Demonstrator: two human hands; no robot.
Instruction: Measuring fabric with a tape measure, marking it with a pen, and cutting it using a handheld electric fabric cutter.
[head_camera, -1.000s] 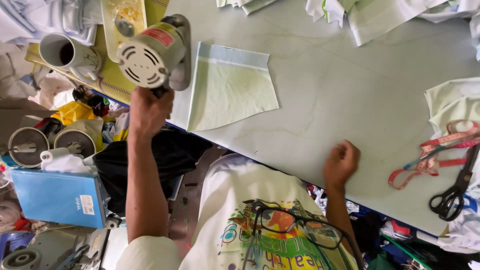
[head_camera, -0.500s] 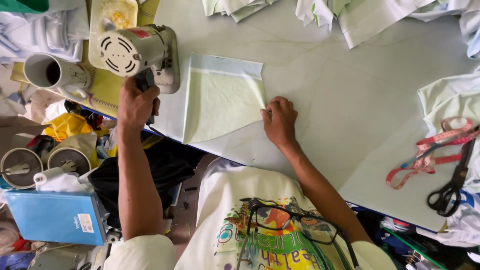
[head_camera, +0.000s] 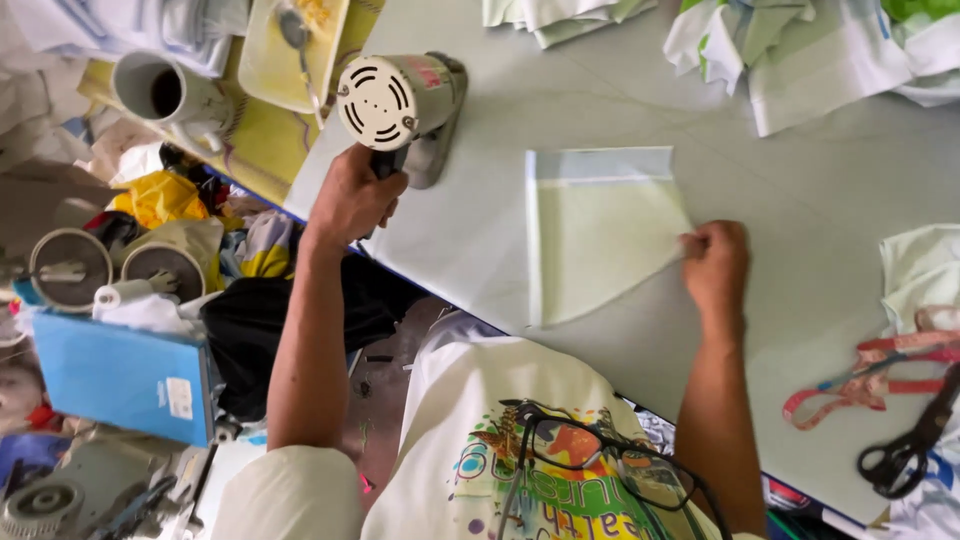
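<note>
My left hand (head_camera: 352, 198) grips the dark handle of a grey electric cloth cutting machine (head_camera: 400, 105) that stands on the pale green table (head_camera: 800, 200) near its left edge. My right hand (head_camera: 714, 264) pinches the right corner of a pale green fabric piece (head_camera: 595, 235) with a lighter band along its top and left side. The piece lies flat on the table, to the right of the machine and apart from it.
Folded fabric heaps (head_camera: 790, 45) lie at the table's far side. Black scissors (head_camera: 912, 445) and red straps (head_camera: 865, 380) rest at the right. A white mug (head_camera: 165, 92) and yellow tray (head_camera: 285, 45) sit left of the table, above thread cones (head_camera: 110, 265) and a blue box (head_camera: 125, 375).
The fabric piece has slid right, away from the machine, drawn by my right hand, which now pinches its right corner. My left hand keeps its grip on the machine's handle.
</note>
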